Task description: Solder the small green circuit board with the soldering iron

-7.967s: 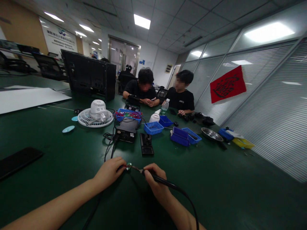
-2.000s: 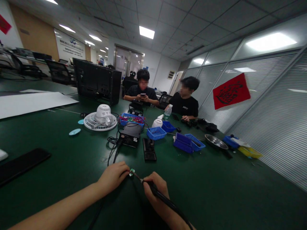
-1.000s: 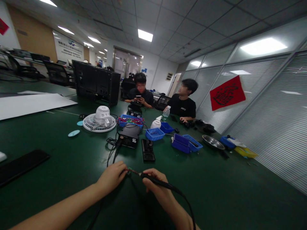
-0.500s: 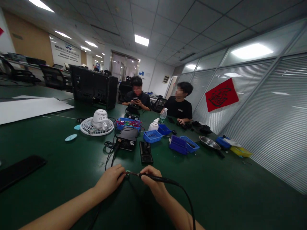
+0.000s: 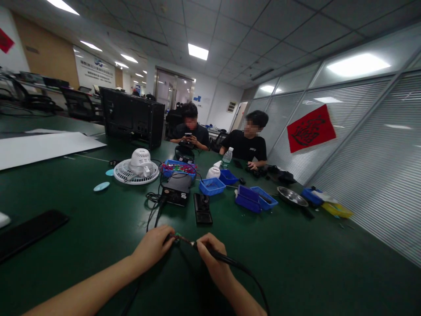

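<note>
My left hand (image 5: 155, 242) rests near the table's front, its fingers closed on a small green circuit board (image 5: 178, 237). In my right hand (image 5: 213, 262) is a soldering iron (image 5: 219, 256), gripped like a pen. Its metal tip points left and reaches the board; whether they touch I cannot tell. A black cord runs from the handle down past my right forearm. Beyond my hands lie a black iron stand (image 5: 203, 210) and a dark box-shaped soldering station (image 5: 178, 189) with cables.
Farther off are a white fan part (image 5: 140, 169), a blue tray of colourful wires (image 5: 179, 166), blue bins (image 5: 212, 186), a metal pan (image 5: 292, 196) and a yellow tray (image 5: 337, 210). A black monitor (image 5: 131, 116) stands at the back left. Two people sit across the green table (image 5: 312, 263).
The view has shifted slightly, so the scene sits a little farther right. My right hand and the iron are slightly lower, with the iron tilted more steeply. Both grips are unchanged.
</note>
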Demonstrator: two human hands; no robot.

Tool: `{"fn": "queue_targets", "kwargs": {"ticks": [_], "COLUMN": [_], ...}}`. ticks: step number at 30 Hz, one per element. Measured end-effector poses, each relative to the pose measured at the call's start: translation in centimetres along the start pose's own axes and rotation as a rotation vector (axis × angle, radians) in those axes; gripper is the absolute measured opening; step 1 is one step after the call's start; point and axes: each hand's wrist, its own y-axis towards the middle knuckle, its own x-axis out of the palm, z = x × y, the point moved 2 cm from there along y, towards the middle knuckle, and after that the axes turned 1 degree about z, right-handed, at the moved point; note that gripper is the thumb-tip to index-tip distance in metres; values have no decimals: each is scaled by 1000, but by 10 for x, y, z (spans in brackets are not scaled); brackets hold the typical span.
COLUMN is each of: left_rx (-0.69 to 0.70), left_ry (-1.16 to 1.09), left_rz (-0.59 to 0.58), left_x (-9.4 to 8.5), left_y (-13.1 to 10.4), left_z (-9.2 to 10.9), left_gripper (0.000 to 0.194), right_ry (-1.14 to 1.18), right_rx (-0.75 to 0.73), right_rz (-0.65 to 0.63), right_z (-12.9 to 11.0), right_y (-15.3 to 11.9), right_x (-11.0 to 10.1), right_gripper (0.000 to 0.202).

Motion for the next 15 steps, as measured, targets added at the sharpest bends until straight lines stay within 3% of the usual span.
{"fn": "queue_targets", "kwargs": {"ticks": [15], "left_rx": [37], "left_ry": [-27], "left_rz": [-14], "left_x": [1], "left_y": [0], "left_z": [-3], "left_gripper": [16], "right_ry": [-20], "right_rx": [14], "right_rz": [-9], "right_z": [4], "right_y": [-3], "right_x": [0], "right_gripper": [16]}}
